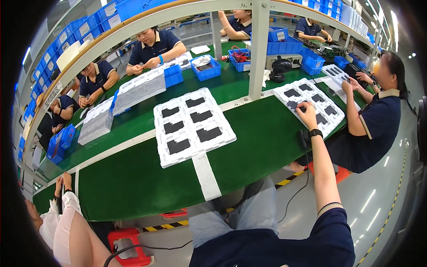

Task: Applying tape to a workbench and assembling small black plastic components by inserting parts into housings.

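My right hand (307, 114), with a dark band at the wrist, reaches far to the right over a white moulded tray (331, 122). Its thumb and fingers are pinched together at a flat black piece (292, 105) at the tray's left side. Whether the piece is lifted off its pocket I cannot tell. More flat black pieces lie in the same tray. In front of me on the green table is a second white tray (218, 113), holding several black notched pieces (209, 134) in two columns. No part of my left hand shows.
A white post (257, 53) and a pale strip (142, 138) divide the green table (124, 189). Beyond are stacked white trays (140, 93) and a blue bin (206, 68). A co-worker (378, 111) sits close on the right; another person's hands (63, 181) rest at lower left. A red stool (129, 247) stands below.
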`<state>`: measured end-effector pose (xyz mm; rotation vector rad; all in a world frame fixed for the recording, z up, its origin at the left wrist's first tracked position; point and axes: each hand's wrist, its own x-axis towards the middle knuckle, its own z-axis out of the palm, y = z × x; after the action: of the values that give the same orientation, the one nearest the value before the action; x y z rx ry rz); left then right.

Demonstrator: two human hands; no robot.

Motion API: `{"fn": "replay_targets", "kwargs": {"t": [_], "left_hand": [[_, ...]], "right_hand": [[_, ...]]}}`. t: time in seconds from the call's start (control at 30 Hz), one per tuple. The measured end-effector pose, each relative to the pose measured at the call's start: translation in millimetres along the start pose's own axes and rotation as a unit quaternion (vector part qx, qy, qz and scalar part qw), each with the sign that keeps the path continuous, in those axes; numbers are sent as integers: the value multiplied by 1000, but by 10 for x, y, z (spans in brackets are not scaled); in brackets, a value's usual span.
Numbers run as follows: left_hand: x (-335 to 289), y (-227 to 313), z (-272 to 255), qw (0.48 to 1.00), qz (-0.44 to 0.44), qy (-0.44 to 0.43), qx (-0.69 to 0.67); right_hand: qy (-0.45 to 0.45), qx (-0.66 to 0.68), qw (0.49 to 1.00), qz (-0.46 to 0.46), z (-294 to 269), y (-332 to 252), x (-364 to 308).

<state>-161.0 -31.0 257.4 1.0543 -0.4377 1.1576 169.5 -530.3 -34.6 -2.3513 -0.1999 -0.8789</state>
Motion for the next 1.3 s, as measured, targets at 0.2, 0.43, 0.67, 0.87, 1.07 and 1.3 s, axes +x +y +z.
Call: {"fn": "replay_targets", "kwargs": {"t": [0.2, 0.43, 0.67, 0.87, 1.07, 1.3], "left_hand": [[-41, -49, -115, 1000, 13, 17, 20], [-90, -52, -222, 998, 5, 34, 53], [-51, 61, -282, 995, 13, 40, 94], [-66, -30, -475, 992, 32, 48, 109], [-457, -1199, -1110, 946, -312, -87, -24], [-888, -2423, -1364, 761, -632, -8, -146]], "right_hand": [[-5, 7, 1000, 0, 4, -6, -6], [-6, 13, 1000, 7, 33, 51, 28], [13, 45, 998, -40, 85, 147, 72], [-34, 163, 984, 56, -22, 239, 75], [-42, 251, 964, 79, 45, -1, 66], [-216, 435, 872, 59, 406, -1997, -139]]}}
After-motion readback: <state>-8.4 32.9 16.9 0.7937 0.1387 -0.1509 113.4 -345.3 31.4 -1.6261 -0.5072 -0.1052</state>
